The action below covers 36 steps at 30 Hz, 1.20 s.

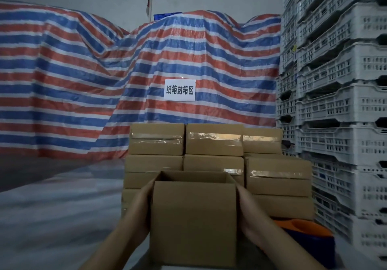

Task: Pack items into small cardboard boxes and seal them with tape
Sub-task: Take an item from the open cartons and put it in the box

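Mostly hidden: both hands' fingers (behind open box (193, 217)), box interior.
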Each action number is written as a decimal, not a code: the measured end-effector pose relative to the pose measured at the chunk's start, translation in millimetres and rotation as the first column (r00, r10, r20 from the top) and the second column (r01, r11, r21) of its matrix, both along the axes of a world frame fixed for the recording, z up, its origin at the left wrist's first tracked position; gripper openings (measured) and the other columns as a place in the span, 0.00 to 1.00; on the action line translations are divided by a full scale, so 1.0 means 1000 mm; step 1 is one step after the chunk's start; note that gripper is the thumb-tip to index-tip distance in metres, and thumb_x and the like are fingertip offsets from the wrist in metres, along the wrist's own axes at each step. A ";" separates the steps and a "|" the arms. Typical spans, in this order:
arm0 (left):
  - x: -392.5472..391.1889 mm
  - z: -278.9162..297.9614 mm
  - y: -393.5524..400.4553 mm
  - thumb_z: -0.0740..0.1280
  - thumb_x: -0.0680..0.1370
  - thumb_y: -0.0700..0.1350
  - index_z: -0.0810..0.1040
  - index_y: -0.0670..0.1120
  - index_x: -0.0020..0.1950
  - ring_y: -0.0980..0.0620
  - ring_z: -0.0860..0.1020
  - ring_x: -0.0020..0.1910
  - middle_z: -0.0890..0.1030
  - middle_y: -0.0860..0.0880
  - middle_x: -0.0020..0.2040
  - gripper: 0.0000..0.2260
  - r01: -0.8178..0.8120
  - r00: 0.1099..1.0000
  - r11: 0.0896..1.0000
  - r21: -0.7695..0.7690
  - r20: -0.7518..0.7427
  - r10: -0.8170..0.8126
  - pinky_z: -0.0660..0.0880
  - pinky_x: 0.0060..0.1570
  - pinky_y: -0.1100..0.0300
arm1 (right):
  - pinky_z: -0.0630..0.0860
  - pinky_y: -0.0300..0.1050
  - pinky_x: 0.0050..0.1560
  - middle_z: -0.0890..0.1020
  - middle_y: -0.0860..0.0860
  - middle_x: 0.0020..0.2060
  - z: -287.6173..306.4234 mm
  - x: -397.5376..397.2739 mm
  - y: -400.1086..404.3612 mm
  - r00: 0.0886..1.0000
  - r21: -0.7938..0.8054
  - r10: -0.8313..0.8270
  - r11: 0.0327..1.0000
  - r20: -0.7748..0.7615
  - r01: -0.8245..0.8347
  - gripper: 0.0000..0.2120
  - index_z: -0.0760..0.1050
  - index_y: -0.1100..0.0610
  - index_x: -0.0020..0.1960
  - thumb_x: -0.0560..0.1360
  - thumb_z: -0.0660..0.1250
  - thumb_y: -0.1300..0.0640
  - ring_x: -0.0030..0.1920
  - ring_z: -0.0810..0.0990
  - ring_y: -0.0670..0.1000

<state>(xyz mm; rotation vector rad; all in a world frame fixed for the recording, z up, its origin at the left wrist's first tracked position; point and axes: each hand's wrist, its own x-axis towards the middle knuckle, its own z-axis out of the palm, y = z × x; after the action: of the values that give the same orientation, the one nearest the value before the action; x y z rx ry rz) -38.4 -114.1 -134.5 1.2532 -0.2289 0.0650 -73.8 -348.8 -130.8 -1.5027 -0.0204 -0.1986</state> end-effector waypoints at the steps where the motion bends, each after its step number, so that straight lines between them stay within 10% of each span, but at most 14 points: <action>1: -0.001 0.000 -0.002 0.63 0.80 0.52 0.87 0.46 0.40 0.46 0.85 0.41 0.86 0.42 0.45 0.17 0.002 1.000 1.000 -0.009 -0.002 -0.002 0.76 0.41 0.53 | 0.76 0.56 0.63 0.87 0.57 0.51 -0.001 0.000 0.003 1.000 0.040 -0.008 0.999 0.008 0.008 0.26 0.86 0.56 0.54 0.81 0.58 0.38 0.54 0.85 0.57; 6: -0.004 -0.003 -0.002 0.68 0.70 0.58 0.87 0.48 0.47 0.46 0.85 0.44 0.86 0.42 0.47 0.16 0.018 1.000 0.999 -0.027 -0.004 -0.018 0.76 0.42 0.52 | 0.81 0.52 0.48 0.86 0.61 0.50 -0.010 0.005 0.012 1.000 0.268 -0.021 0.963 -0.002 0.021 0.28 0.87 0.58 0.51 0.81 0.58 0.37 0.49 0.87 0.60; 9: -0.002 -0.004 -0.002 0.70 0.69 0.56 0.78 0.53 0.63 0.43 0.84 0.52 0.85 0.43 0.52 0.23 0.033 0.999 0.998 -0.062 0.041 -0.030 0.79 0.49 0.46 | 0.80 0.54 0.51 0.86 0.62 0.50 -0.013 0.007 0.012 1.000 0.310 -0.012 0.951 0.011 0.008 0.29 0.86 0.59 0.52 0.81 0.57 0.37 0.49 0.87 0.61; 14: 0.003 -0.005 -0.001 0.69 0.72 0.54 0.76 0.58 0.62 0.44 0.84 0.49 0.85 0.47 0.48 0.18 -0.017 0.993 0.998 -0.052 0.113 0.023 0.80 0.46 0.48 | 0.80 0.59 0.56 0.86 0.57 0.54 -0.010 -0.001 0.016 0.981 0.250 -0.099 0.967 0.165 0.056 0.26 0.83 0.51 0.59 0.78 0.58 0.34 0.54 0.85 0.59; 20: 0.008 -0.008 0.002 0.64 0.80 0.50 0.77 0.56 0.60 0.44 0.83 0.50 0.84 0.46 0.50 0.09 -0.060 0.990 0.998 -0.007 0.129 0.061 0.80 0.48 0.46 | 0.71 0.37 0.44 0.79 0.44 0.51 0.040 -0.012 0.004 0.925 -0.470 -0.094 0.840 0.367 0.272 0.04 0.81 0.46 0.49 0.80 0.67 0.53 0.51 0.77 0.42; 24: 0.009 -0.004 0.006 0.65 0.79 0.50 0.79 0.55 0.58 0.44 0.82 0.52 0.84 0.46 0.50 0.08 -0.050 0.992 0.998 0.033 0.117 0.046 0.78 0.44 0.51 | 0.72 0.41 0.57 0.77 0.43 0.59 0.079 -0.012 -0.009 0.993 -0.837 0.110 0.547 0.046 -0.022 0.13 0.77 0.47 0.62 0.78 0.69 0.50 0.58 0.74 0.42; 28: 0.012 -0.002 0.014 0.69 0.74 0.48 0.80 0.52 0.59 0.45 0.81 0.55 0.85 0.47 0.50 0.14 0.016 0.992 0.988 0.155 0.119 -0.035 0.75 0.52 0.51 | 0.70 0.52 0.71 0.76 0.47 0.65 0.093 -0.014 -0.008 0.989 -0.875 0.117 0.465 -0.088 -0.133 0.25 0.73 0.51 0.71 0.76 0.72 0.48 0.64 0.74 0.47; 33: 0.017 -0.007 0.010 0.63 0.80 0.50 0.84 0.50 0.50 0.38 0.81 0.55 0.84 0.40 0.51 0.10 0.087 0.995 0.957 0.278 0.026 -0.098 0.75 0.59 0.43 | 0.72 0.42 0.60 0.75 0.40 0.59 0.083 -0.011 -0.014 0.985 -0.825 0.170 0.551 -0.037 -0.126 0.20 0.74 0.46 0.67 0.76 0.71 0.45 0.59 0.73 0.42; 36: 0.019 -0.010 0.008 0.61 0.81 0.52 0.83 0.51 0.51 0.41 0.82 0.53 0.85 0.43 0.50 0.11 0.061 0.997 0.962 0.265 0.028 -0.071 0.74 0.62 0.40 | 0.72 0.41 0.49 0.81 0.42 0.55 0.051 -0.008 -0.022 0.982 -0.529 0.055 0.847 0.180 0.050 0.10 0.82 0.43 0.57 0.80 0.64 0.45 0.55 0.78 0.43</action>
<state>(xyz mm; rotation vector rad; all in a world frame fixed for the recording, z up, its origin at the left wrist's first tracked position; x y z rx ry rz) -19.7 -106.5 -144.2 1.5102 -0.3194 -0.0002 -81.5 -370.7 -79.3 -2.0362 -0.2491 -0.3546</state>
